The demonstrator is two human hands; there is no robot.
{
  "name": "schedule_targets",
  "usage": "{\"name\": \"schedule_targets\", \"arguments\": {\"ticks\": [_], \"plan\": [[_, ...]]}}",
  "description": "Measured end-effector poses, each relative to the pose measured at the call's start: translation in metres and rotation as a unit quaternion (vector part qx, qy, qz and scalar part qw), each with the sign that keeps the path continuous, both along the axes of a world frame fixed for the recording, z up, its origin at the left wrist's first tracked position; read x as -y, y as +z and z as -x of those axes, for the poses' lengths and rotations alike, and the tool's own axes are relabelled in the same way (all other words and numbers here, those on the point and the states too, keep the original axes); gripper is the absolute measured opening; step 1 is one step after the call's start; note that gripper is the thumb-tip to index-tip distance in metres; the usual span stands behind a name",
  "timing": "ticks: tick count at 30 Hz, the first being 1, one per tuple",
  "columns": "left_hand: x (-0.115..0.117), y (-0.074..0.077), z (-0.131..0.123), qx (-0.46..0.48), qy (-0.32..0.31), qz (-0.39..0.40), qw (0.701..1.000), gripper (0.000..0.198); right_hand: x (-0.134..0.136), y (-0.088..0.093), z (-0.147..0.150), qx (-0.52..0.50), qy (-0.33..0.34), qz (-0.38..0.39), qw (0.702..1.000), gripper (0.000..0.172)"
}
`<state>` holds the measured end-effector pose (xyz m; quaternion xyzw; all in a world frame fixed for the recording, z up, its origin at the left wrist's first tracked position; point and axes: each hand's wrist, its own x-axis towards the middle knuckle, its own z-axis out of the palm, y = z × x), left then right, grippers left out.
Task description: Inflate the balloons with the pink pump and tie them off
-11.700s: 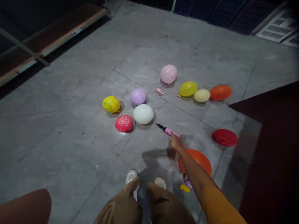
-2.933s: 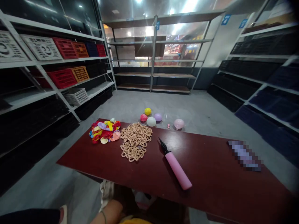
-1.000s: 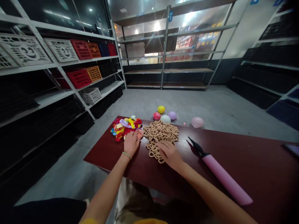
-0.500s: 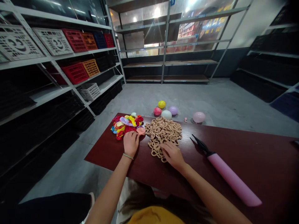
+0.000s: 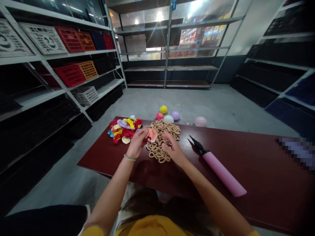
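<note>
Pinched in my left hand (image 5: 138,141) is a limp peach balloon (image 5: 152,134), raised over the table. My right hand (image 5: 173,148) hovers just right of it, fingers apart and holding nothing, above a heap of tan looped rope-like pieces (image 5: 159,152). To the left of my left hand lies a pile of uninflated balloons (image 5: 128,133) in red, yellow, lilac and other colours. A pink hand pump (image 5: 223,173) with a black nozzle rests on the table to the right of my right hand.
Beyond the far edge of the dark red table (image 5: 256,170), several inflated balloons lie on the floor, a yellow one (image 5: 163,109) and a pale pink one (image 5: 200,121) among them. Shelves with crates (image 5: 71,76) stand left. A blurred patch (image 5: 299,151) covers something at the table's right.
My left hand has lifted the peach balloon from the pile's edge and brought it rightward. My right hand has risen off the tan heap, its fingers opening. The view has shifted slightly right.
</note>
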<state>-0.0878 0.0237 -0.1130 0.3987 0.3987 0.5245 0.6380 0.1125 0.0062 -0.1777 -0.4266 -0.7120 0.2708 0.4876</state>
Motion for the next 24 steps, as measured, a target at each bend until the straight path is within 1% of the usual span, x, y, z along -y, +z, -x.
{"name": "schedule_targets", "arguments": {"ticks": [1, 2, 3, 5, 6, 7, 10, 12, 16, 18, 20, 22, 24], "plan": [[0.004, 0.005, -0.007, 0.015, -0.023, 0.013, 1.0, 0.035, -0.001, 0.004, 0.0, -0.05, 0.035, 0.043, 0.997, 0.062], [0.007, 0.008, -0.014, 0.027, -0.044, 0.024, 0.998, 0.034, -0.001, 0.008, -0.001, -0.111, 0.078, 0.097, 0.986, 0.066], [0.01, 0.009, -0.02, 0.038, -0.063, 0.035, 0.997, 0.033, 0.0, 0.012, -0.002, -0.174, 0.121, 0.154, 0.965, 0.066], [0.014, 0.009, -0.028, 0.055, -0.093, 0.049, 0.993, 0.032, 0.001, 0.018, -0.006, -0.267, 0.179, 0.241, 0.916, 0.057], [0.015, 0.008, -0.031, 0.058, -0.102, 0.053, 0.992, 0.031, 0.002, 0.02, -0.008, -0.282, 0.185, 0.262, 0.904, 0.051], [0.016, 0.007, -0.032, 0.057, -0.108, 0.053, 0.991, 0.03, 0.003, 0.021, -0.011, -0.285, 0.182, 0.272, 0.901, 0.045], [0.019, 0.001, -0.029, 0.033, -0.133, 0.06, 0.989, 0.03, 0.005, 0.023, -0.02, -0.297, 0.153, 0.283, 0.899, 0.029], [0.022, -0.004, -0.024, 0.008, -0.165, 0.081, 0.983, 0.031, 0.004, 0.025, -0.026, -0.309, 0.127, 0.276, 0.901, 0.023], [0.025, -0.016, -0.018, -0.026, -0.262, 0.127, 0.956, 0.04, 0.001, 0.03, -0.033, -0.301, 0.107, 0.255, 0.913, 0.018], [0.025, -0.021, -0.019, -0.039, -0.321, 0.139, 0.936, 0.044, -0.001, 0.03, -0.034, -0.288, 0.092, 0.232, 0.925, 0.016], [0.026, -0.026, -0.022, -0.045, -0.365, 0.139, 0.919, 0.047, -0.002, 0.028, -0.035, -0.28, 0.07, 0.206, 0.935, 0.015], [0.025, -0.03, -0.025, -0.034, -0.384, 0.133, 0.913, 0.05, -0.002, 0.025, -0.036, -0.275, 0.055, 0.185, 0.942, 0.018], [0.025, -0.034, -0.026, -0.013, -0.387, 0.125, 0.913, 0.054, -0.002, 0.022, -0.036, -0.268, 0.05, 0.174, 0.946, 0.018]]}}
